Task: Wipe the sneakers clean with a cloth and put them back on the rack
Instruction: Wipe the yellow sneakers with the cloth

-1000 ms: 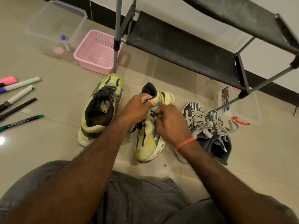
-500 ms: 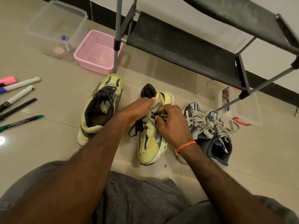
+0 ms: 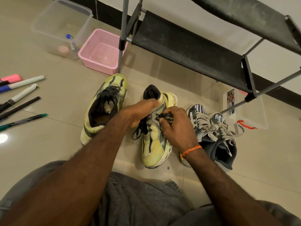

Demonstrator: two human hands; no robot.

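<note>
A yellow sneaker lies tipped on its side on the floor tiles, toe towards me. My left hand grips it at the collar. My right hand presses a small dark cloth against the sneaker's side, by the logo. Its mate, the second yellow sneaker, stands upright to the left, untouched. A pair of black-and-white sneakers with pale laces sits to the right. The shoe rack, with dusty black fabric shelves on grey poles, stands just behind the shoes.
A pink basket and a clear plastic tub stand at the back left. Several markers and pens lie on the floor at the left. Another clear container sits under the rack's right end. My grey-trousered knees fill the foreground.
My right hand with the cloth has slid up the sneaker's side from the midfoot towards the logo. The sneaker has tilted a little; my left hand keeps its hold.
</note>
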